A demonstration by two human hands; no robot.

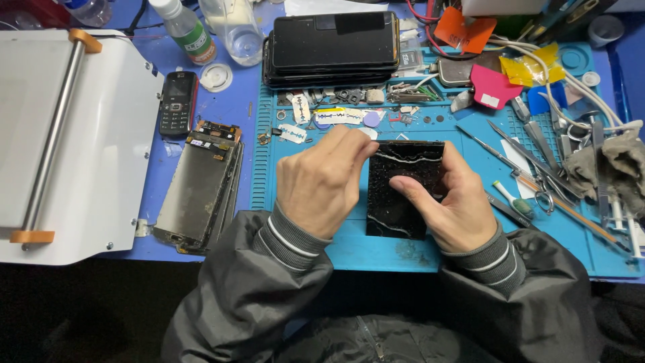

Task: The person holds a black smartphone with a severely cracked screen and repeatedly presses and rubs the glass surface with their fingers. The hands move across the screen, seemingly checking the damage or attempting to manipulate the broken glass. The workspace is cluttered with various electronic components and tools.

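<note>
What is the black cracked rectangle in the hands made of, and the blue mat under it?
The black cracked rectangular panel looks like glossy glass: pale fracture lines run across it and it glints. The blue work mat looks like matte rubber or silicone, with moulded compartments along its top edge, though that is uncertain.

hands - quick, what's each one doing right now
Left hand: closed in a pinch at the top left corner of the black screen panel; what it pinches cannot be told.
Right hand: holding the panel's right side, thumb across the glass.
</note>
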